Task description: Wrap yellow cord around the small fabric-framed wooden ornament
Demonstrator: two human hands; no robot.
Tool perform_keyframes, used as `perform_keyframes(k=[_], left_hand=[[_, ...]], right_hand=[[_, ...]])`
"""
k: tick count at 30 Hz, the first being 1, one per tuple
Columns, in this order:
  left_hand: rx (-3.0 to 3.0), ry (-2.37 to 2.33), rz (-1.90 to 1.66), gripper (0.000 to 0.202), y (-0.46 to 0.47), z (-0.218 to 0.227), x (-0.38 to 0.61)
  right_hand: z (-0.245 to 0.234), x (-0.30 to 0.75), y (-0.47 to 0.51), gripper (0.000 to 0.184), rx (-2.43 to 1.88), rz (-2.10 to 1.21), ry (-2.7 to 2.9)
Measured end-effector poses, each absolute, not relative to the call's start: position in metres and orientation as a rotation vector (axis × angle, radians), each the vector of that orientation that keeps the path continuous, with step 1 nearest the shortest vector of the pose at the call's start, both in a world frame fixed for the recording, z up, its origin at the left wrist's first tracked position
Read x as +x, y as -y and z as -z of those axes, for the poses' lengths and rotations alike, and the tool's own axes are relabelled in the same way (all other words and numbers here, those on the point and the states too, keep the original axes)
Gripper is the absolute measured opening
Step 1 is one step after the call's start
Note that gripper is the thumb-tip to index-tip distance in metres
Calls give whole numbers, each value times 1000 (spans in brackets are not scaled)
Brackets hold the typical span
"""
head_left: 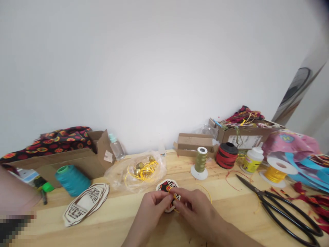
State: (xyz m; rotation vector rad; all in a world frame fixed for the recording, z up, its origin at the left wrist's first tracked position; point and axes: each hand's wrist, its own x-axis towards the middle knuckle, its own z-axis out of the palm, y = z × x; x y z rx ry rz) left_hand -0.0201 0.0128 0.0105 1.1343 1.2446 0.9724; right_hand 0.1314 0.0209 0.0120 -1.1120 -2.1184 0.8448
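Observation:
My left hand [152,206] and my right hand [197,208] meet over a flat wooden ornament [162,185] with a cut-out lattice rim and dark red-patterned cloth in it. The fingertips of both hands are pinched together on a thin yellow cord at the ornament's face. A loose length of the yellow cord [207,192] curves out behind my right hand. My fingers hide much of the ornament and the exact spot where the cord is gripped.
Black-handled scissors [276,206] lie at right, near a glue bottle [252,160], a yellow spool [275,174], a red spool [226,156] and an olive spool [201,162]. At left are stacked wooden frames [70,214], a teal thread cone [73,180] and a plastic bag [117,173] with bells.

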Motion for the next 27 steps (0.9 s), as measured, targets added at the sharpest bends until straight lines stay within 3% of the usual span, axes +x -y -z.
perform_keyframes(k=[12, 27], left_hand=[[1134, -1263, -943, 24, -11, -11, -17], [1125, -1238, -1017, 16, -13, -11, -18]], right_hand=[[-7, 133, -27, 25, -1027, -567, 2152], [-10, 132, -24, 23, -1077, -549, 2166]])
